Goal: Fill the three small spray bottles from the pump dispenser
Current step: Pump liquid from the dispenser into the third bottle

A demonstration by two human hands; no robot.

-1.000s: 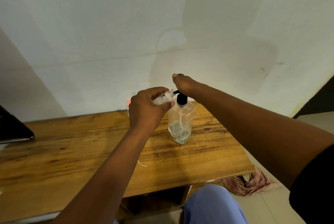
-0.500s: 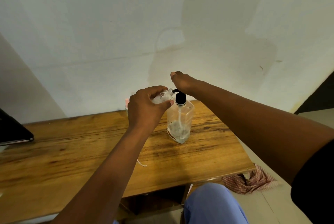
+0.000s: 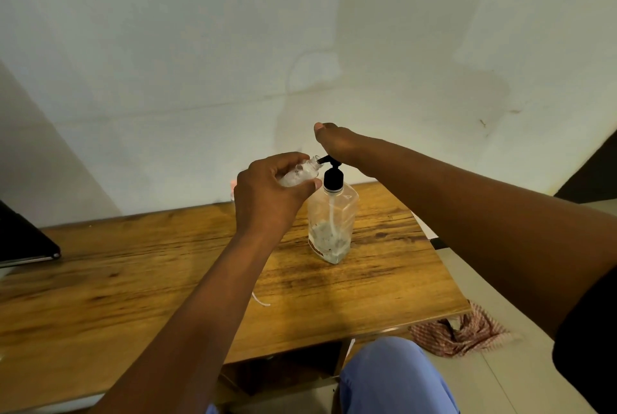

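Note:
A clear pump dispenser [image 3: 332, 226] with a black pump head stands on the wooden table [image 3: 133, 286], a little liquid at its bottom. My left hand [image 3: 267, 196] grips a small clear spray bottle [image 3: 300, 173], tilted with its open mouth at the black nozzle tip. My right hand [image 3: 337, 143] rests on top of the pump head, palm down, fingers straight. Behind my left hand a pink-capped small bottle [image 3: 233, 186] shows only as a sliver. Any other small bottle is hidden.
A dark laptop corner [image 3: 26, 240] lies at the table's left edge. A thin white tube [image 3: 260, 299] lies on the table near my left forearm. A striped cloth [image 3: 460, 330] is on the floor at the right. My blue-clad knee [image 3: 390, 377] is below the table edge.
The pump head has risen slightly under my right hand. My left hand still holds the small bottle at the nozzle.

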